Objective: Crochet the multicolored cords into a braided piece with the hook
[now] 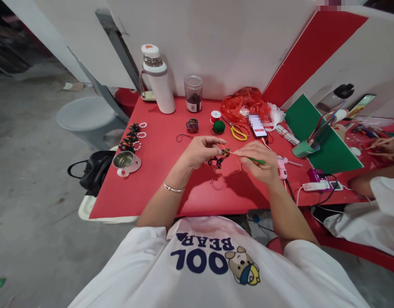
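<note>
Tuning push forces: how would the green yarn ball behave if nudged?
The green yarn ball would likely roll, being round on a flat red tabletop. It's probably squashy and light for its size, since it looks like wound yarn.

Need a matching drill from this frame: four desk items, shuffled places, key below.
1. Mug
2. Green-handled tool
3. White thermos
4. Multicolour yarn piece

A. Beside the clear jar
B. In the grip of the left hand
C. Next to the beaded yarn bundle
D. In the grip of the right hand

Pairs: 1-C, 2-D, 3-A, 4-B
</note>
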`<action>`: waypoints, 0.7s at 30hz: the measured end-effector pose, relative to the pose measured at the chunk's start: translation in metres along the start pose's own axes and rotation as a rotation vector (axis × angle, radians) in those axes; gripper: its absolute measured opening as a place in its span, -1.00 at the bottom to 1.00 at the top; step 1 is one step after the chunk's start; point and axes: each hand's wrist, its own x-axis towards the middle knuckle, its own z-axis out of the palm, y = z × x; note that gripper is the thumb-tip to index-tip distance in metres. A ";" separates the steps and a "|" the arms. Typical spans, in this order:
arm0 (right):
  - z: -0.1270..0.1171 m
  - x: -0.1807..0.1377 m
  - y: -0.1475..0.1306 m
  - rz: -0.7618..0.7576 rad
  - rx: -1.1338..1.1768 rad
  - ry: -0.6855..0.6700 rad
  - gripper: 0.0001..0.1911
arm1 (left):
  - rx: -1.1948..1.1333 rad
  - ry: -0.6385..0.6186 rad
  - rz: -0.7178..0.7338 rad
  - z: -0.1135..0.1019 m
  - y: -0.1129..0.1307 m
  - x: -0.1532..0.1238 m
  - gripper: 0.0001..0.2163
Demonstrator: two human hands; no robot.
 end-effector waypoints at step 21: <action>0.052 -0.034 -0.002 0.093 0.107 0.283 -0.76 | -0.197 -0.045 0.078 0.008 -0.025 0.002 -0.50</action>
